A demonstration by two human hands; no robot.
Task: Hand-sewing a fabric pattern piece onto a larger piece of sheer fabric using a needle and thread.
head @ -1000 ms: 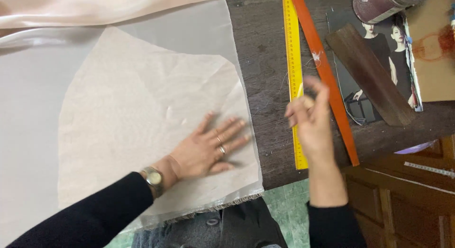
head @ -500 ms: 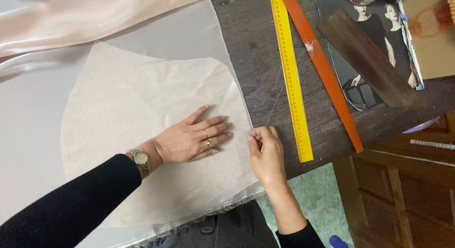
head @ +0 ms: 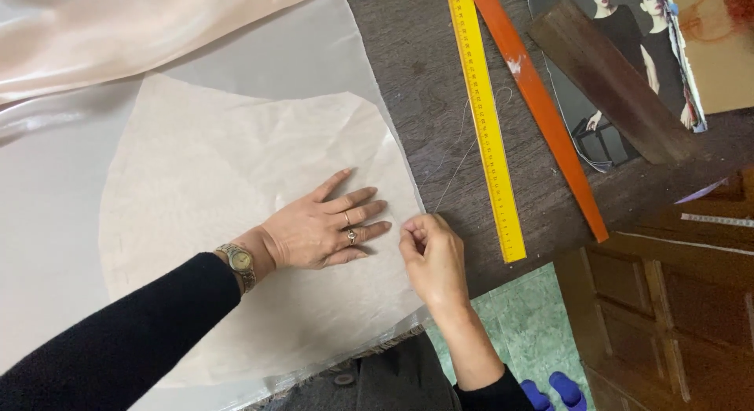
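Head view, looking straight down on the table [head: 440, 97]: the left hand [head: 318, 230] lies flat and open, fingers spread, pressing a cream paper pattern [head: 212, 183] onto the pale sheer fabric [head: 47, 222] beneath it. A watch and rings show on that hand. The right hand [head: 430, 254] sits just beside it at the pattern's right edge, fingertips pinched together on something very small; a thin thread [head: 459, 164] runs up from those fingers across the dark wood, so it looks like a needle or pin, though the thing itself is too small to make out.

The step in hand, by the look of it, is fastening the pattern to the fabric at this edge, the flat hand keeping both layers from slipping. The next move calls for a steady pinch and a shallow pass through paper and fabric right at the edge, with the left palm held down so nothing creeps.

To the right, well apart from the hands, a yellow ruler [head: 487, 128] and an orange ruler [head: 542, 105] lie side by side, then a dark wooden strip [head: 613, 89] resting on a magazine [head: 683, 81]. Shiny peach cloth [head: 118, 34] is bunched along the top
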